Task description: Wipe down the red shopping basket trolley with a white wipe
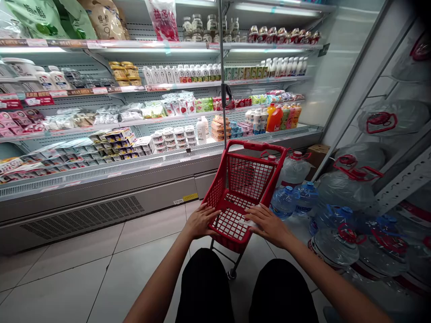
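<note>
A red plastic shopping cart (232, 197) with a lattice basket stands right in front of my knees, its handle bar at the far side. My left hand (202, 221) lies on the basket's near left rim, fingers stretched forward and thumb apart. On the near right rim rests my right hand (269, 225), with a crumpled white tissue (248, 223) pressed between its fingers and the basket edge. The basket's lattice floor shows between the two hands.
A refrigerated display case (161, 193) with glass doors and a door handle (226, 95) runs along the front, its shelves full of dairy goods and drinks. Large water bottles (333, 246) crowd the floor and rack at right. Pale tiles (141, 260) cover the floor.
</note>
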Demonstrator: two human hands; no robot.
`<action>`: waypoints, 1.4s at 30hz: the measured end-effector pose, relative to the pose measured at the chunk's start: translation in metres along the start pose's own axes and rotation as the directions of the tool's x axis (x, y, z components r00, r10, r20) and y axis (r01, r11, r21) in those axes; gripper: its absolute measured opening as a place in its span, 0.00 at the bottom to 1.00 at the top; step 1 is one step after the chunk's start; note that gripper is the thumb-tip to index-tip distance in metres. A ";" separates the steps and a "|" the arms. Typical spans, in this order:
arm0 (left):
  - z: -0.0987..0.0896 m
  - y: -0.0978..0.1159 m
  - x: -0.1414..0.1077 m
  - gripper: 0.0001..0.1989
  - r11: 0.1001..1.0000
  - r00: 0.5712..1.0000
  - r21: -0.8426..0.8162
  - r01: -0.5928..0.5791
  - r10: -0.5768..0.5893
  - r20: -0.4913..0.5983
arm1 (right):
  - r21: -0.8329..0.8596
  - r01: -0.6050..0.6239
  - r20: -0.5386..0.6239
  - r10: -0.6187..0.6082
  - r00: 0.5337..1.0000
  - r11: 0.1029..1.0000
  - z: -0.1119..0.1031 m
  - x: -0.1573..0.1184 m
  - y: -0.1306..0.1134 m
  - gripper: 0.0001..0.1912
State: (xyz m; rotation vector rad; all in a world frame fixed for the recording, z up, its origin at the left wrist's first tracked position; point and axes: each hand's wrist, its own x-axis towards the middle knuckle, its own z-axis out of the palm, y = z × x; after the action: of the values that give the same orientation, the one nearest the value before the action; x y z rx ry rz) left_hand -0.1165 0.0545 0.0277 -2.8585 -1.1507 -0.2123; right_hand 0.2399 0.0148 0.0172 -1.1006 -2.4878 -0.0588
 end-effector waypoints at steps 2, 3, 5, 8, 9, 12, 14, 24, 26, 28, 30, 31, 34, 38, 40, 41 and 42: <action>0.005 0.003 0.002 0.48 0.999 0.998 0.005 0.050 -0.050 -0.034 | 0.011 -0.008 -0.028 0.008 1.000 1.000 0.004 0.001 0.010 0.21; 0.007 0.006 0.003 0.48 0.997 0.996 0.006 0.072 -0.071 -0.048 | 0.019 -0.024 -0.056 0.025 0.998 1.000 0.007 0.002 0.013 0.21; 0.011 0.013 0.007 0.47 0.995 0.993 0.005 0.095 -0.094 -0.072 | 0.039 -0.073 -0.140 0.078 0.987 0.997 0.012 0.003 0.014 0.22; 0.016 0.024 0.016 0.48 0.992 0.986 0.017 0.124 -0.122 -0.117 | 0.060 -0.148 -0.267 0.159 0.951 0.987 0.022 -0.002 0.003 0.23; 0.018 0.027 0.019 0.49 0.989 0.981 0.025 0.143 -0.138 -0.133 | 0.060 -0.160 -0.287 0.170 0.943 0.985 0.025 -0.006 -0.004 0.24; 0.025 0.041 0.029 0.52 0.977 0.965 0.048 0.208 -0.197 -0.173 | 0.024 -0.156 -0.293 0.156 0.943 0.988 0.036 -0.022 -0.030 0.26; 0.030 0.053 0.035 0.51 0.969 0.954 0.048 0.242 -0.228 -0.195 | -0.021 -0.176 -0.301 0.162 0.940 0.984 0.042 -0.032 -0.047 0.28; 0.035 0.103 0.042 0.47 0.977 0.945 -0.092 0.190 -0.207 -0.253 | -0.123 -0.186 -0.265 0.149 0.953 0.975 0.051 -0.033 -0.044 0.39; 0.026 0.094 0.035 0.47 0.992 0.972 -0.090 0.088 -0.106 -0.208 | -0.094 -0.117 -0.244 0.091 0.965 0.989 0.046 -0.033 -0.032 0.39; 0.014 0.078 0.027 0.45 0.998 0.984 -0.063 0.015 -0.026 -0.177 | -0.059 -0.047 -0.221 0.033 0.975 0.997 0.039 -0.036 -0.020 0.38; 0.005 0.061 0.020 0.43 1.000 0.987 -0.023 -0.011 0.007 -0.162 | -0.036 -0.031 -0.216 0.022 0.976 0.999 0.032 -0.040 -0.007 0.36; 0.002 0.054 0.018 0.42 1.000 0.987 -0.007 -0.012 0.011 -0.158 | -0.035 -0.049 -0.225 0.040 0.974 0.998 0.029 -0.042 -0.001 0.35; 0.004 0.046 0.018 0.38 1.000 0.987 0.012 -0.016 0.017 -0.158 | -0.063 -0.149 -0.280 0.126 0.952 0.987 0.029 -0.047 0.008 0.32; 0.025 0.068 0.028 0.39 0.998 0.975 0.027 0.049 -0.042 -0.217 | -0.082 -0.219 -0.348 0.178 0.920 0.972 0.048 -0.037 -0.012 0.30; 0.034 0.086 0.035 0.41 0.995 0.967 0.041 0.088 -0.075 -0.244 | -0.076 -0.186 -0.351 0.148 0.925 0.980 0.062 -0.024 -0.035 0.29; 0.038 0.094 0.039 0.42 0.993 0.962 0.048 0.110 -0.094 -0.258 | -0.074 -0.161 -0.349 0.126 0.929 0.984 0.069 -0.018 -0.047 0.29; 0.040 0.101 0.042 0.43 0.990 0.956 0.051 0.128 -0.109 -0.271 | -0.073 -0.144 -0.350 0.109 0.930 0.987 0.074 -0.013 -0.057 0.29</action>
State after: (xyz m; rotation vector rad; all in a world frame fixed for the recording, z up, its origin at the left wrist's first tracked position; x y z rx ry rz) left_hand -0.0125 0.0141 -0.0054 -2.6012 -1.2458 -0.5359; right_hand 0.1801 -0.0183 -0.0482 -1.1750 -2.1155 -0.3129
